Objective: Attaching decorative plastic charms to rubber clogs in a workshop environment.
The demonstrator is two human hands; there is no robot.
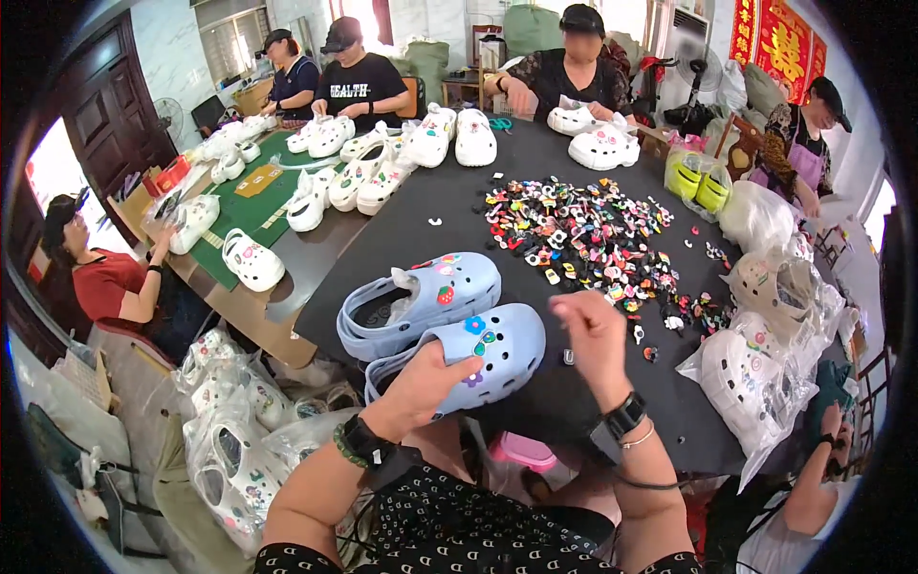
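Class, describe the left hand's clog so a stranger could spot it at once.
Find the black table, then the left hand at its near edge. It holds a light blue clog. A blue flower and a purple flower set it apart from the matching clog, which has a strawberry.

A pair of light-blue clogs, toes to the right, with decorated uppers.
The near clog, gripped by the left hand, carries a blue flower charm, a multicoloured charm below it and a purple flower charm beside the thumb; dark open holes dot the rest of its upper, and whether its sole touches the counter is hard to tell. The far clog lies upright on the counter just behind it, with a red strawberry charm on its upper and a white piece at its opening.
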